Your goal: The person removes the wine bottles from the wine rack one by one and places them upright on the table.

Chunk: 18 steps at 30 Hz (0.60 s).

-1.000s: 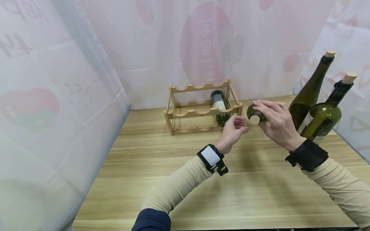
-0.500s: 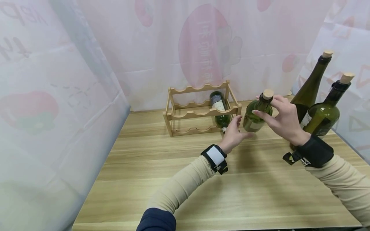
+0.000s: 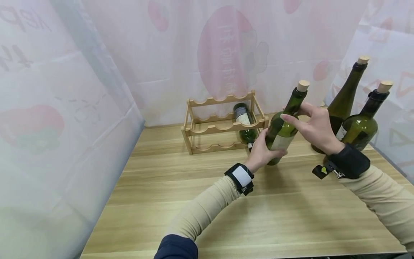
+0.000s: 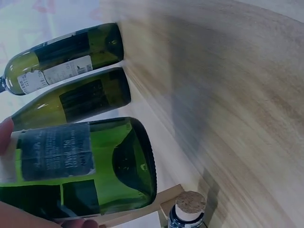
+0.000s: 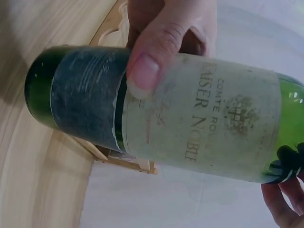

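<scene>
A green wine bottle (image 3: 283,131) with a cork in its neck leans to the right between my two hands. My left hand (image 3: 261,153) grips its lower body, the thumb lying across the labels in the right wrist view. My right hand (image 3: 318,129) holds it at the shoulder, thumb in front and fingers partly hidden behind. The left wrist view shows the bottle's dark back label (image 4: 57,152) and its base above the table. Just left of the hands stands a wooden wine rack (image 3: 223,128), with another bottle (image 3: 243,117) lying in its right end, neck forward.
Two taller corked bottles, a slim one (image 3: 344,97) and a broader one (image 3: 363,124), stand at the right beside my right wrist. A printed curtain (image 3: 168,72) hangs behind and along both sides of the wooden table (image 3: 155,180).
The bottle has swung from cork toward me to nearly upright, its neck rising. My left hand, formerly loose beside the rack, has taken hold of the body.
</scene>
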Available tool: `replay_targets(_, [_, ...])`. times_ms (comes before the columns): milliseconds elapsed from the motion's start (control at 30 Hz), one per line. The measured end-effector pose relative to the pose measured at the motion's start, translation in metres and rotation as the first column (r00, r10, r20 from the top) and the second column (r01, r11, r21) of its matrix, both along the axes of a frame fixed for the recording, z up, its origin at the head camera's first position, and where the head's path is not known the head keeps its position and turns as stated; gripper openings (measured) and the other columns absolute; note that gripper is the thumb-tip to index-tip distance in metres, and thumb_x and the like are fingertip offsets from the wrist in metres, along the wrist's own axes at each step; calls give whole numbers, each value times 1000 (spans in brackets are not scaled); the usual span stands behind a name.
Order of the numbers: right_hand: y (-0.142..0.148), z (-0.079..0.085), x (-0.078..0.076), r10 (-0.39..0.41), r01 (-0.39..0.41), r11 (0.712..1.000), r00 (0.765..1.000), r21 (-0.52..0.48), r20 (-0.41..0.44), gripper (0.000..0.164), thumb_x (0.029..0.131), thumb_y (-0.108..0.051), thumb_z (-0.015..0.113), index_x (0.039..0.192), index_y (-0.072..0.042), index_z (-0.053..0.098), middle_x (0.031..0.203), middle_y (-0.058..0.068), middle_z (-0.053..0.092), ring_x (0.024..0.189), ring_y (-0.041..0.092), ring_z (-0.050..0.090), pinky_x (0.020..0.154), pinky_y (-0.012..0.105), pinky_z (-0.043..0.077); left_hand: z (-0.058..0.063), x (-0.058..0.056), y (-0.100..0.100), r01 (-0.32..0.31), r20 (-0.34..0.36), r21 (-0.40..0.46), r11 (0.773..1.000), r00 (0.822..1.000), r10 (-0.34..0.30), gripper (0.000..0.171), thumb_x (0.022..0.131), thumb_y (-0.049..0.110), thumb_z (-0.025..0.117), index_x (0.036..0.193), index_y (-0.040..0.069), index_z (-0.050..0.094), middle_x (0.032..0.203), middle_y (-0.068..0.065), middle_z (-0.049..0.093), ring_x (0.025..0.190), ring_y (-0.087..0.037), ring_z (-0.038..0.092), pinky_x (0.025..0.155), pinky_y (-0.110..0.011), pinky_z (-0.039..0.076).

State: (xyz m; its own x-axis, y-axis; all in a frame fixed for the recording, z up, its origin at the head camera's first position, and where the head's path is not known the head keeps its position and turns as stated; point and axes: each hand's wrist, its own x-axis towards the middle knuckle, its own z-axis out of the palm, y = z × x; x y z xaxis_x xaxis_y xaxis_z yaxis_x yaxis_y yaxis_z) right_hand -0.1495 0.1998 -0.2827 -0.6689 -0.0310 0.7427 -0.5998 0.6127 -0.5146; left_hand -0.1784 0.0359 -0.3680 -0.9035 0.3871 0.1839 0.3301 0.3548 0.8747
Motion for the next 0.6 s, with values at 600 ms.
replay_targets(600, [8,3,-28,62,18,984,896,-176,439,52,92,-39,62,123,4,61,77,-27,66,79,-11,62,76,9,44,0,8,-10,-51,71,7,999,996,51,71,71,41,84,128,16,49,111,3,61,93,-6,58,77,-24,48])
